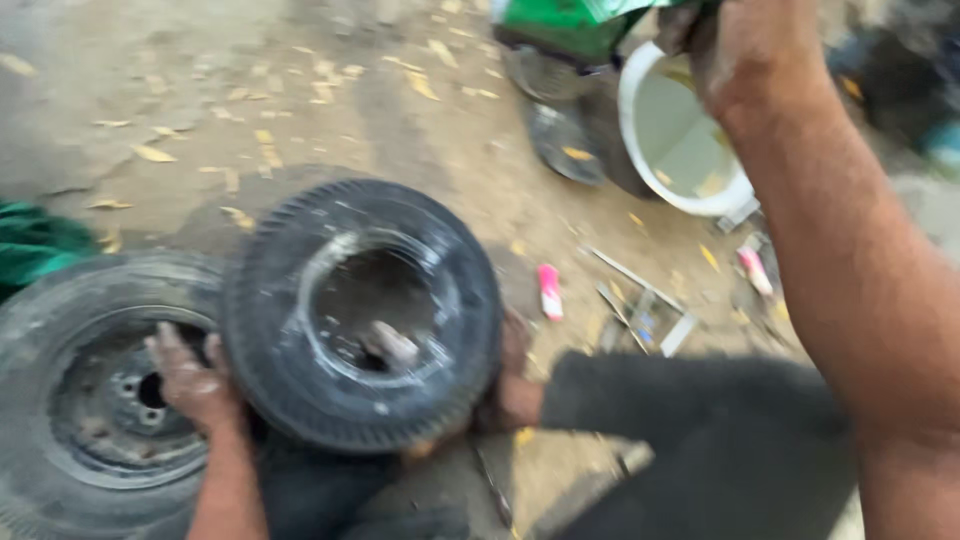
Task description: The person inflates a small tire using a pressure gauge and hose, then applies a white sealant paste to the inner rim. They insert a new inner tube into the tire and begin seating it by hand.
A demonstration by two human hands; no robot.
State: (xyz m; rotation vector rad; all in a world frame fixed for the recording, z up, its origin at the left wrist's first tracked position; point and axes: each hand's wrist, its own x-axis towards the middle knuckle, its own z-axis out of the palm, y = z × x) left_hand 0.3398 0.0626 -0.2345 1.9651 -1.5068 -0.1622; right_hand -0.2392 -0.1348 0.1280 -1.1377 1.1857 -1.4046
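A small black tyre (365,315) stands tilted in the middle, its open centre facing me. My left hand (195,385) grips its left edge, wet and dirty, just above a larger wheel with a steel rim (95,400) lying flat at the lower left. A bare foot (512,385) with a dark trouser leg (700,430) presses against the tyre's right side. My right hand (745,45) is raised at the top right, over the rim of a white bucket (640,150). That hand is blurred, and whether it holds anything is unclear.
The ground is dusty dirt strewn with dry leaves (150,152). Metal tools (640,300) and a pink-and-white tube (549,291) lie right of the tyre. A green container (565,22) stands at the top, with dark discs (560,140) below it. Green cloth (35,245) is at the left edge.
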